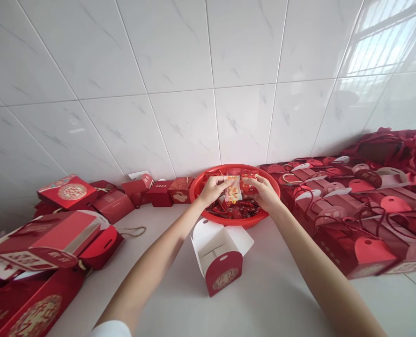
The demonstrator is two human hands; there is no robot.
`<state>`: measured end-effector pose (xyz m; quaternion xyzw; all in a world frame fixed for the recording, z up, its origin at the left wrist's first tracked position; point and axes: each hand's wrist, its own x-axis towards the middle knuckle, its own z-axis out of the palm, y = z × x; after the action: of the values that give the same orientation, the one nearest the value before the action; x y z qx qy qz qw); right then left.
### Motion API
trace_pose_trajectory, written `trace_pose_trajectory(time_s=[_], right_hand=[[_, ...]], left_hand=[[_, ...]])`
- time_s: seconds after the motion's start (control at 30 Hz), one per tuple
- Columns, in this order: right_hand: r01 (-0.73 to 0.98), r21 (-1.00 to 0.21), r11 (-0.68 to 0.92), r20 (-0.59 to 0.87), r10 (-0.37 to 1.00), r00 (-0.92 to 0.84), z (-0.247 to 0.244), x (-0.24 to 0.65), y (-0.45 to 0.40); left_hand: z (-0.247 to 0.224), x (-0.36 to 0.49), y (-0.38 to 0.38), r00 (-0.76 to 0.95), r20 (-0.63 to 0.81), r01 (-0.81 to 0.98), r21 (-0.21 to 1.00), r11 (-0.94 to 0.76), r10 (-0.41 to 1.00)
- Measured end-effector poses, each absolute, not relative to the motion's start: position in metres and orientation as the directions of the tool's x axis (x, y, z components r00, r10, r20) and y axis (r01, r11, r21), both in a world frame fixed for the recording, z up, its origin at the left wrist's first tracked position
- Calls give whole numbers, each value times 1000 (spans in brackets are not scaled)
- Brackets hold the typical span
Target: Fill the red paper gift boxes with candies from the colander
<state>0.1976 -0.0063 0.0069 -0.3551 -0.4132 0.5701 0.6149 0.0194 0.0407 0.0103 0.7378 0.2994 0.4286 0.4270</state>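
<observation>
My left hand point(212, 191) pinches a small cream-and-orange wrapped sweet packet point(233, 191) over a red plastic basket point(233, 222). My right hand point(265, 194) is closed on a small red wrapped packet point(249, 179) to its right, above the same basket. Several dark red wrapped packets point(238, 212) lie in the basket below both hands. Between my forearms, in front of the basket, stands a red gift box point(225, 276) with its flaps up. The white inside and bottom of that box show.
Rows of red gift boxes with cord handles point(373, 248) fill the right side. More red boxes point(67, 192) are piled at the left, and a few small ones point(159, 193) line the wall. A white tiled wall point(180, 126) rises behind the white surface point(152, 299).
</observation>
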Motion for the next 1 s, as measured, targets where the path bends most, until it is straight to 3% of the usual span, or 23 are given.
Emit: trace_pose_trajectory(time_s=[0.27,0.43,0.57,0.83,1.0], right_hand=[[-366,-927,82,138,982,-130,11,197,-12],[-375,-916,139,152,988,-5,9,195,-11],[-424,-880,215,183,976,115,6,196,-8],[-440,-877,194,192,980,49,10,195,-12],[-495,-849,187,155,982,106,9,195,-10]], left_hand=[[9,17,37,429,345,120,894,-431,835],[11,16,34,451,367,63,896,-439,814],[16,15,27,505,298,6,937,-348,810],[11,13,22,318,391,-11,913,-409,864],[11,11,23,271,394,39,907,-419,878]])
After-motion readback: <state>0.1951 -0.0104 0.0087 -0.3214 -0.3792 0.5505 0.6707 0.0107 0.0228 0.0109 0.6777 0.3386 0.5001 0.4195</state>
